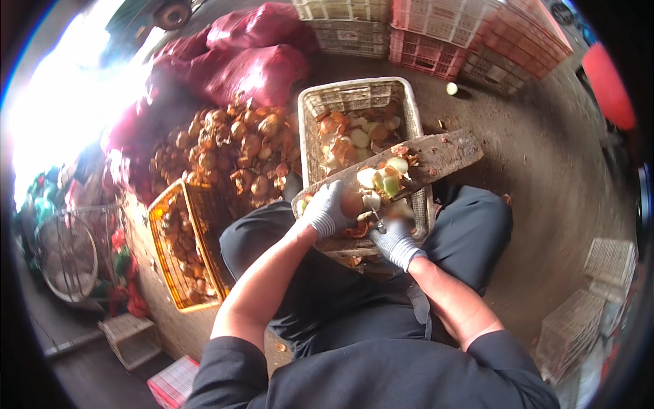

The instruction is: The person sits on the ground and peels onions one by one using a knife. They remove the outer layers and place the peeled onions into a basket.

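Note:
A wooden board [444, 156] lies slantwise across a white plastic crate [302, 135] between my knees. My left hand [327, 207], in a striped knit glove, holds a brownish onion [351, 202] over the board's near edge. In my gloved right hand [396, 243] is a small knife [379, 221], its blade pointing towards that onion; part of this area is blurred. Peeled onion pieces [387, 181] and bits of skin rest on the board just beyond my hands. Inside the crate, beneath the board, are peeled onions [359, 138] mixed with loose skins.
A heap of unpeeled onions [245, 148] spreads to the left, before red mesh sacks [250, 66]. An orange crate [186, 245] with onions stands by my left knee. Stacked crates [429, 38] rise at the back. One pale onion [451, 89] lies on the floor.

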Motion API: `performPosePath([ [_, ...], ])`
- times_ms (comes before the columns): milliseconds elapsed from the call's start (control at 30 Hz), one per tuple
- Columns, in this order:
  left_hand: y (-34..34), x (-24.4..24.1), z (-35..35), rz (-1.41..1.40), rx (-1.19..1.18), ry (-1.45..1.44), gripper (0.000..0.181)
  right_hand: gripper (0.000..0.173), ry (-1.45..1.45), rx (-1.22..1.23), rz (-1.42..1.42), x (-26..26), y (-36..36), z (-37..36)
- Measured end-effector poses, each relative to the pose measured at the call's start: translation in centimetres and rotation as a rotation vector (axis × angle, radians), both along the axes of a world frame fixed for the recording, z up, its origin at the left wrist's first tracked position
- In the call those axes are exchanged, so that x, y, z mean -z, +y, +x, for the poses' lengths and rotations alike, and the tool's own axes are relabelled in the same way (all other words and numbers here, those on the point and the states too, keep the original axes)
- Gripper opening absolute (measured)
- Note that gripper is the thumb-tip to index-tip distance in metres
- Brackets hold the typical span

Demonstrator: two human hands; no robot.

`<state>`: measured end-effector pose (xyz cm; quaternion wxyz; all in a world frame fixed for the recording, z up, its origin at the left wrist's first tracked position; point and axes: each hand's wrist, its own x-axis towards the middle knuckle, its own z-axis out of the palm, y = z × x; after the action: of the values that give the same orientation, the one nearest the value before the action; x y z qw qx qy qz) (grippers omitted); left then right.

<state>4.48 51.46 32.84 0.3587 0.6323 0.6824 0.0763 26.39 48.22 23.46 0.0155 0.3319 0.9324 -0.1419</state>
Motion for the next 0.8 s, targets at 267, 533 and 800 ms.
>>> performPosePath([
  [267, 1.0, 0.1, 1.1, -0.136, 0.036, 0.114, 0.090, 0.025, 0.377, 0.562, -0.644, -0.2, 1.0, -3.0],
  [533, 1.5, 1.1, 1.8, -0.068, 0.112, 0.141, 0.068, 0.031, 0.214, 0.689, -0.779, -2.7, 2.2, -4.8],
  [800, 2.6, -1.4, 4.0, -0.091, 0.089, 0.203, 0.034, 0.030, 0.113, 0.755, -0.860, -2.9, 3.7, -5.0],
])
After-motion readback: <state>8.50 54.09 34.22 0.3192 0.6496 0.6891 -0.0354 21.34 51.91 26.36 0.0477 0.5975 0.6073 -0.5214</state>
